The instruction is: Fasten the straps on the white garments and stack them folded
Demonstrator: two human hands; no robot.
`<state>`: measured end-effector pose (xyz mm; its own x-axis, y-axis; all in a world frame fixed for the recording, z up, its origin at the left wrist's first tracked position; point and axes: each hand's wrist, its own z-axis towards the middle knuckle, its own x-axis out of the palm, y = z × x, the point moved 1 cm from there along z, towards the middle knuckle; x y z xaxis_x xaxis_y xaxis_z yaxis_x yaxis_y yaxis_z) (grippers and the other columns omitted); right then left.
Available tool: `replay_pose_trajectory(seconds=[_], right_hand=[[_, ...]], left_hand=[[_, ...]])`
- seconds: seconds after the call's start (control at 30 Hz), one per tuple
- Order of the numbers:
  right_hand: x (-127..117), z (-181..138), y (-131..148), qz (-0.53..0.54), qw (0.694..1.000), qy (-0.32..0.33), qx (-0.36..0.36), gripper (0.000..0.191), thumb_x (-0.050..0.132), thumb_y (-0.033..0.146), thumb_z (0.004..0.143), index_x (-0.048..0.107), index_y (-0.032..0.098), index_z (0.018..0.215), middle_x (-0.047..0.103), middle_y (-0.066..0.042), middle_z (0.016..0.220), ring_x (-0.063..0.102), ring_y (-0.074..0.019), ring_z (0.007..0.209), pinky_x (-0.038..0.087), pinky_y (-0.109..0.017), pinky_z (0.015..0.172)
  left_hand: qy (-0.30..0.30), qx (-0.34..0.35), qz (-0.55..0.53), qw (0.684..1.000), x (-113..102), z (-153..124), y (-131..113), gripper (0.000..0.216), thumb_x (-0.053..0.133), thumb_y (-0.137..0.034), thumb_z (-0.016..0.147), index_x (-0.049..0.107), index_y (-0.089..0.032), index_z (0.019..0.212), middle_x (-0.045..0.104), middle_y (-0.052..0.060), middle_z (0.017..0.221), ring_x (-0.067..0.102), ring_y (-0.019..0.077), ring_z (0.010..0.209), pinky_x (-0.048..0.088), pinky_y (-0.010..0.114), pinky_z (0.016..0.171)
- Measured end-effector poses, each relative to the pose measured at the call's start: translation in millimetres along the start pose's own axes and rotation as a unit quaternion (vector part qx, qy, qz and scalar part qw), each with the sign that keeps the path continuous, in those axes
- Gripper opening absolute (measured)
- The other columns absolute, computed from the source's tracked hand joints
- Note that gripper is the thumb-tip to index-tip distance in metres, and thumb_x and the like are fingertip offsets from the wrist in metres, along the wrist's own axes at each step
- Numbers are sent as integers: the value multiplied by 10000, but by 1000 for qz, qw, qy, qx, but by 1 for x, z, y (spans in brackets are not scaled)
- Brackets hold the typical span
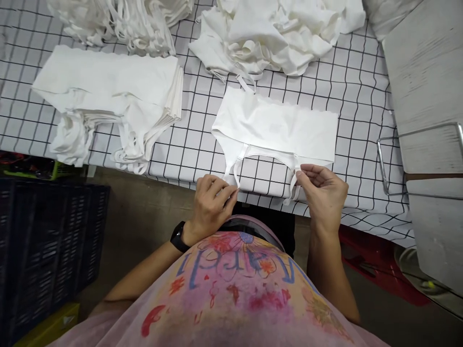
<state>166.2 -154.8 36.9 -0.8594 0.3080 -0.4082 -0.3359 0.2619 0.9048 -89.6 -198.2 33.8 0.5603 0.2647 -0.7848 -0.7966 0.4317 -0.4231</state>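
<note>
A white strappy top (275, 123), like a camisole or bra top, lies folded flat near the table's front edge, its straps towards me. My left hand (213, 200) is closed on its left strap, pinching it between thumb and finger at the edge. At the right strap, my right hand (321, 188) pinches the strap near its upper end with thumb and forefinger. The lower end of that strap dangles over the edge. To the left, a neat stack of the same white tops (115, 82) lies with its straps bunched at the front.
A loose heap of white garments (267, 33) lies behind, beside another pile with tangled straps (119, 19). The table has a checked cloth (195, 96). White boards (427, 91) and a wire frame (419, 132) stand at the right. Dark crates (54, 241) are below left.
</note>
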Motion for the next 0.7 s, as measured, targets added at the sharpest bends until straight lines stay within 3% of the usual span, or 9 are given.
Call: replay_pose_trajectory(seconds=[0.17,0.3,0.5,0.6,0.7], right_hand=[[-5,5,-3,63,996,17,54,247,848,280,755,799,170,971,774,-38,827,741,-169,757,619,-293,719],[-5,5,-2,70,996,14,61,239,856,277,753,805,175,963,774,-35,828,738,-159,765,612,-278,728],[-5,2,-2,51,997,20,55,247,859,304,761,801,184,970,767,-36,848,743,-177,795,623,-326,803],[-4,-3,3,-3,1000,12,0,256,838,353,800,796,194,996,752,-38,876,722,-183,785,621,-365,818],[4,-13,15,-117,985,-29,-126,225,804,367,847,798,216,1014,726,-52,949,669,-181,763,597,-379,791]], left_hand=[[-6,-5,-14,1000,5,7,-3,147,716,-100,869,638,-214,919,759,37,967,624,230,951,447,403,861],[1,-7,-34,999,7,10,-5,157,654,-70,895,606,-214,931,746,-14,845,648,163,802,424,370,835],[-14,-45,-44,998,4,15,-7,90,673,-126,914,630,-205,903,651,-40,697,594,143,701,362,361,782],[-21,-60,-45,997,4,15,-6,73,690,-173,929,645,-206,881,635,-45,676,582,145,709,351,367,793],[-26,-25,-6,999,6,12,-3,63,664,-146,940,675,-207,947,676,-27,729,601,165,779,332,393,825]])
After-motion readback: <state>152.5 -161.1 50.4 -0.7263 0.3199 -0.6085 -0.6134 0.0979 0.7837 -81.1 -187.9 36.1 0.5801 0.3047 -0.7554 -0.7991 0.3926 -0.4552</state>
